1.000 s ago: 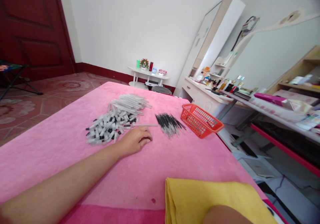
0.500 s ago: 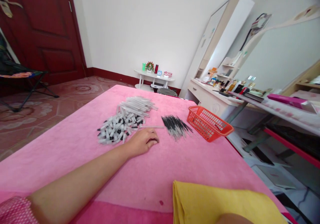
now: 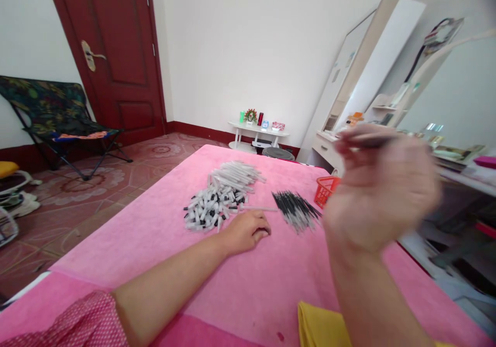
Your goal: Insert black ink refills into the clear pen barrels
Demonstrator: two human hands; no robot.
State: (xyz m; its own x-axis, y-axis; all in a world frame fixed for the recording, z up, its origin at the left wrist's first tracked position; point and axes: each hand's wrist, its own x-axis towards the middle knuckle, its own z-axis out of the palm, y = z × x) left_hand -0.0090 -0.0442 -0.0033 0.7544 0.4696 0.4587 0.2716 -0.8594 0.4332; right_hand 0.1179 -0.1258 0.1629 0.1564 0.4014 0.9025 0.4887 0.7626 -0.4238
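My left hand (image 3: 248,232) rests on the pink table cover (image 3: 271,277), its fingers curled in; the inside of the grip is hidden. Just beyond it lies a heap of short translucent and black pieces, like pen caps (image 3: 211,210). Behind these is a stack of whitish translucent tubes (image 3: 236,175). One thin clear tube (image 3: 263,208) lies apart, beyond my knuckles. To the right is a bundle of slim black-and-clear sticks (image 3: 296,210). My right hand (image 3: 383,186) is raised close to the camera, smeared by motion, so its fingers and any contents are unclear.
An orange-red plastic basket (image 3: 325,189) is partly covered by my right hand. Folded yellow cloth (image 3: 321,326) lies at the near edge. A dressing table with bottles stands right, a folding chair (image 3: 62,114) left, and a small white shelf (image 3: 259,129) against the back wall.
My right hand has risen into view from the bottom edge, over the right side of the table. The view has swung left. My left hand stays in place on the cover.
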